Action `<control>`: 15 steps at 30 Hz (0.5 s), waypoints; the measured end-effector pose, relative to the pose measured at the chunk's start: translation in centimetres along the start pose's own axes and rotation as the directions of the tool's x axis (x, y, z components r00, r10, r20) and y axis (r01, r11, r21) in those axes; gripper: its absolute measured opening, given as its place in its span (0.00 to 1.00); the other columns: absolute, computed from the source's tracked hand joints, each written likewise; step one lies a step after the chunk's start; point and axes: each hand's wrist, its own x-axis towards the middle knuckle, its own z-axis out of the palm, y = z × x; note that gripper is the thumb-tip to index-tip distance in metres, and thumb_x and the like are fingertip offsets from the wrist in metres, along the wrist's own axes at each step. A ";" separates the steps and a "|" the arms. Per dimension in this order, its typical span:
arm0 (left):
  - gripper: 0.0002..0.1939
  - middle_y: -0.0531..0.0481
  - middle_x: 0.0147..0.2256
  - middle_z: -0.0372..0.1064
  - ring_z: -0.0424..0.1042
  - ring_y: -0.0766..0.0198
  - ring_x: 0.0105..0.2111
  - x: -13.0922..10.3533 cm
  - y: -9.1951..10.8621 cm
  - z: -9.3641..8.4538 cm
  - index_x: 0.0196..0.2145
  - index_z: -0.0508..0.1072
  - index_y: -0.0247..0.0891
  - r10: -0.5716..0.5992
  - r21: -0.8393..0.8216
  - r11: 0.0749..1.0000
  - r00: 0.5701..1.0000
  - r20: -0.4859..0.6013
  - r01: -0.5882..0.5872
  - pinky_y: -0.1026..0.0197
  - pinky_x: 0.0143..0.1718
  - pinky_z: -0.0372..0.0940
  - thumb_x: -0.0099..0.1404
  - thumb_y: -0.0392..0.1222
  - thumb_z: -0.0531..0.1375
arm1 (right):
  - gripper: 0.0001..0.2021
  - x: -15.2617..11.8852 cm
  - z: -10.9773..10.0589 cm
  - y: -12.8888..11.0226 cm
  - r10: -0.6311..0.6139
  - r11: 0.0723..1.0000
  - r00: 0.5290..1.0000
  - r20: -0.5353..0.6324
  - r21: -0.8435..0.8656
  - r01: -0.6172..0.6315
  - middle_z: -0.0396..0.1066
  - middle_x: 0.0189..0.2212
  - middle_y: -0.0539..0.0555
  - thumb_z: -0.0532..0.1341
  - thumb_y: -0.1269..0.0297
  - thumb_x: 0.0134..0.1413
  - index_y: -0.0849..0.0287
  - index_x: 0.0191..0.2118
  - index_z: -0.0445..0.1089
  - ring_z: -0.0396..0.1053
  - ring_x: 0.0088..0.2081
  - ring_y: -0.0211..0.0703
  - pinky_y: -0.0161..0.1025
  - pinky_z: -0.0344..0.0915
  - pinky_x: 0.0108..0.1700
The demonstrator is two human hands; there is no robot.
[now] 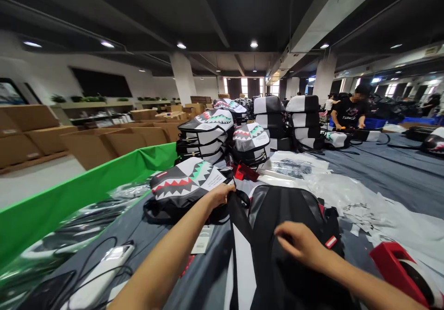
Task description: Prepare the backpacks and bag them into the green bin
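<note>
Blk backpack [265,210] lies on the grey cloth-covered table [360,155], front & ctr, running off the bottom of view. Blk/wht strap [245,264] runs along its L side; L hand [222,194] is closed on the strap's upper end, narrow grip. R hand [303,243] is over the backpack's R half, fingers loosely curled, thumb apart fr. index, holding nothing visible; can't tell if it touches fabric.

Red tape dispenser [391,266] sits R of backpack; wht device [99,275] w/ cable well to its L. Paper tag [203,240] lies just L of it. Shark-mouth bag [187,183] is L & a bit beyond; clear plastic [79,231] farther L, then green sheet [138,162]. Crumpled wht plastic [350,192] spreads R & beyond.

Past backpack's top: red tag [239,172], shark-mouth stack [204,136], two blk/wht stacks [305,120]. Far beyond, to its R, co-worker [348,111] in blk tee; far L, cartons [92,146].
</note>
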 end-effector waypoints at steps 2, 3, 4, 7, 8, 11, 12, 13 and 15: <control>0.08 0.53 0.22 0.68 0.69 0.67 0.24 -1.2 -0.6 -1.0 0.22 0.67 0.34 -0.008 -0.123 0.992 1.000 0.030 0.012 0.65 0.29 0.67 0.57 0.31 0.61 | 0.12 6.0 1.8 0.4 0.128 0.991 0.992 0.004 0.044 -0.128 0.75 0.38 0.56 0.62 0.64 0.56 0.60 0.46 0.72 0.72 0.36 0.43 0.38 0.68 0.41; 0.09 0.55 0.21 0.66 0.67 0.70 0.22 -1.6 -0.9 -1.1 0.23 0.67 0.35 -0.020 -0.170 0.985 0.999 0.032 0.025 0.66 0.28 0.67 0.60 0.31 0.60 | 0.14 8.8 3.0 0.4 0.217 0.974 0.976 0.008 0.065 -0.217 0.74 0.39 0.56 0.64 0.62 0.54 0.60 0.46 0.72 0.72 0.37 0.43 0.38 0.67 0.41; 0.11 0.56 0.21 0.64 0.65 0.71 0.21 -1.9 -1.2 -0.9 0.23 0.66 0.35 -0.040 -0.209 0.977 0.999 0.027 0.044 0.67 0.27 0.66 0.63 0.32 0.59 | 0.14 11.2 4.2 0.2 0.306 0.949 0.952 0.019 0.068 -0.307 0.74 0.39 0.56 0.66 0.61 0.53 0.61 0.45 0.71 0.72 0.38 0.44 0.38 0.67 0.41; 0.16 0.59 0.20 0.59 0.60 0.72 0.18 -1.4 -2.0 0.1 0.25 0.66 0.35 -0.122 -0.303 0.946 0.992 -0.005 0.115 0.68 0.22 0.61 0.70 0.41 0.58 | 0.08 16.1 7.5 -0.6 0.431 0.902 0.902 -0.013 0.028 -0.431 0.72 0.37 0.56 0.65 0.64 0.52 0.61 0.38 0.70 0.70 0.41 0.48 0.39 0.64 0.41; 0.17 0.60 0.20 0.59 0.59 0.73 0.18 -1.0 -2.3 0.3 0.26 0.66 0.35 -0.149 -0.333 0.933 0.989 -0.022 0.133 0.68 0.20 0.59 0.71 0.44 0.58 | 0.06 16.8 8.0 -0.8 0.432 0.902 0.901 -0.024 0.013 -0.432 0.71 0.35 0.56 0.63 0.67 0.52 0.61 0.36 0.70 0.69 0.41 0.48 0.39 0.63 0.41; 0.17 0.61 0.20 0.55 0.53 0.75 0.16 0.2 -3.5 0.1 0.28 0.66 0.35 -0.214 -0.423 0.891 0.975 -0.067 0.166 0.70 0.17 0.53 0.72 0.47 0.57 | 0.03 17.3 6.4 0.0 0.406 0.914 0.912 0.054 -0.004 -0.406 0.69 0.29 0.51 0.62 0.70 0.50 0.60 0.34 0.69 0.68 0.34 0.44 0.36 0.60 0.35; 0.17 0.61 0.20 0.54 0.51 0.75 0.16 0.5 -4.0 0.0 0.28 0.65 0.35 -0.232 -0.449 0.876 0.970 -0.068 0.178 0.70 0.16 0.51 0.72 0.47 0.57 | 0.03 17.2 4.8 0.7 0.392 0.919 0.914 0.100 -0.004 -0.394 0.68 0.26 0.49 0.62 0.70 0.49 0.60 0.32 0.69 0.67 0.31 0.42 0.35 0.59 0.33; 0.17 0.62 0.20 0.53 0.50 0.75 0.16 0.7 -4.5 -0.2 0.28 0.65 0.35 -0.247 -0.472 0.861 0.967 -0.061 0.190 0.70 0.16 0.50 0.72 0.47 0.57 | 0.03 17.0 2.8 1.6 0.378 0.924 0.915 0.143 -0.002 -0.382 0.66 0.23 0.47 0.63 0.68 0.49 0.60 0.30 0.69 0.65 0.28 0.40 0.35 0.58 0.31; 0.18 0.62 0.19 0.51 0.48 0.75 0.15 1.1 -5.4 -0.5 0.26 0.63 0.36 -0.263 -0.506 0.836 0.964 -0.035 0.210 0.70 0.15 0.48 0.72 0.47 0.56 | 0.06 16.5 -2.1 3.5 0.364 0.931 0.915 0.171 -0.040 -0.363 0.63 0.21 0.45 0.64 0.64 0.48 0.59 0.27 0.68 0.63 0.27 0.40 0.35 0.57 0.31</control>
